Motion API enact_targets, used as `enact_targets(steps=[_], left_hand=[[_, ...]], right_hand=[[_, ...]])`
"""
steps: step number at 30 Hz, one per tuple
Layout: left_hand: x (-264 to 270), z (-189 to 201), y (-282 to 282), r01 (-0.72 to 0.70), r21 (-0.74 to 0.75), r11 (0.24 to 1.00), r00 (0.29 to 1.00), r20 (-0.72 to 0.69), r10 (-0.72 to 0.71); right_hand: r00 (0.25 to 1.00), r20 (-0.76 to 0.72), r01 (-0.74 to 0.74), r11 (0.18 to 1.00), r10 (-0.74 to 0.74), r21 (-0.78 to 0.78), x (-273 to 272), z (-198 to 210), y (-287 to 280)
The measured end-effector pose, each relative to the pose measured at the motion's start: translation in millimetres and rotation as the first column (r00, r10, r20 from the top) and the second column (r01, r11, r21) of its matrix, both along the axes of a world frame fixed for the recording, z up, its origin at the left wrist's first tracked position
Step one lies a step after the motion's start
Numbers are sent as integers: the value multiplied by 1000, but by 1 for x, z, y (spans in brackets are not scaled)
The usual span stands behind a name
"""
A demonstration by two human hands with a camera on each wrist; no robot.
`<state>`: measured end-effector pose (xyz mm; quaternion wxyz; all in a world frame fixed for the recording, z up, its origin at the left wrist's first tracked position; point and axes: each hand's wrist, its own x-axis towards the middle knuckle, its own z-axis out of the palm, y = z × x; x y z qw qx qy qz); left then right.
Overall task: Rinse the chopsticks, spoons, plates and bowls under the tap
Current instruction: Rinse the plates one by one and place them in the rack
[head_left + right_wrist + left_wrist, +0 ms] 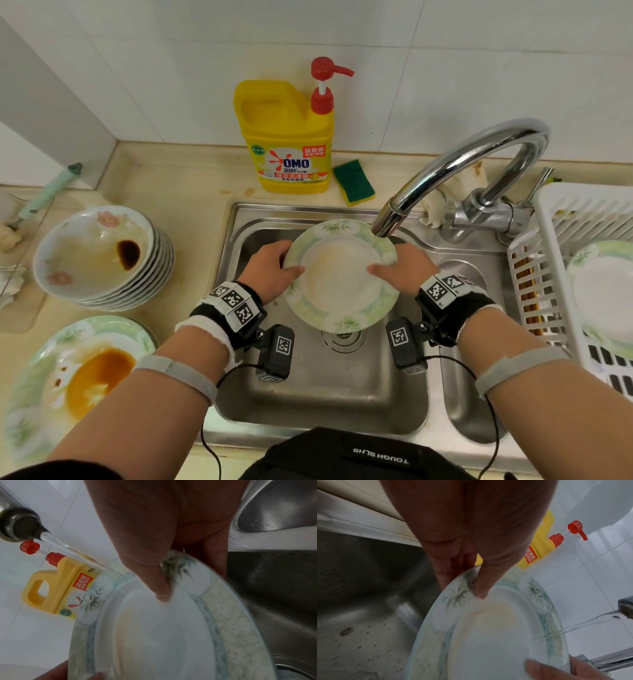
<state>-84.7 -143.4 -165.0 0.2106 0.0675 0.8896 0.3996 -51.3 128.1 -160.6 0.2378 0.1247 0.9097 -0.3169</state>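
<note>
Plate [342, 277], green-patterned rim, was held tilted over the sink [325, 387] basin, far edge just under the tap [445, 178] spout at 1 o'clock. Left wrist view showed a thin water stream [583, 624] hitting the rim; faint yellowish film in the plate's centre.

Largest first:
- sink: steel walls ringed the plate on all sides, open room below it down to the drain [342, 337]. Second, smaller basin [469, 359] at 3 o'clock.
- white drying rack [555, 274] at 3 o'clock, holding another green-rimmed plate [603, 298]; rack edge near the right wrist.
- stack of bowls [102, 257] at 9 o'clock on the counter, dark sauce in the top one; well apart from the sink edge.
- dirty plate [78, 373] with orange sauce at 8 o'clock, just beside the left forearm.
- yellow detergent jug [287, 137] at 12 o'clock, red pump, label "OMO" plus Chinese text; red tag read "超值装", "100克".
- green-yellow sponge [354, 183] just beside the jug, at the sink's back edge.

Left hand [270, 270] grasped the plate rim at 9 o'clock, thumb on top, fingers under. Right hand [404, 269] grasped the rim at 3 o'clock, same pinch.

Black bag at 6 o'clock read "TOUGH SLHS".
</note>
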Motion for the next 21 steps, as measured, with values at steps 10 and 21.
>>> enact_targets(steps=[10, 21], left_hand=[[4, -7, -3, -50, -80, 996, 996, 64, 55], [5, 4, 7, -90, -114, 989, 993, 70, 99]], right_hand=[[996, -22, 83, 996, -84, -36, 0, 8, -4], [999, 6, 51, 994, -50, -93, 2, 7, -9]])
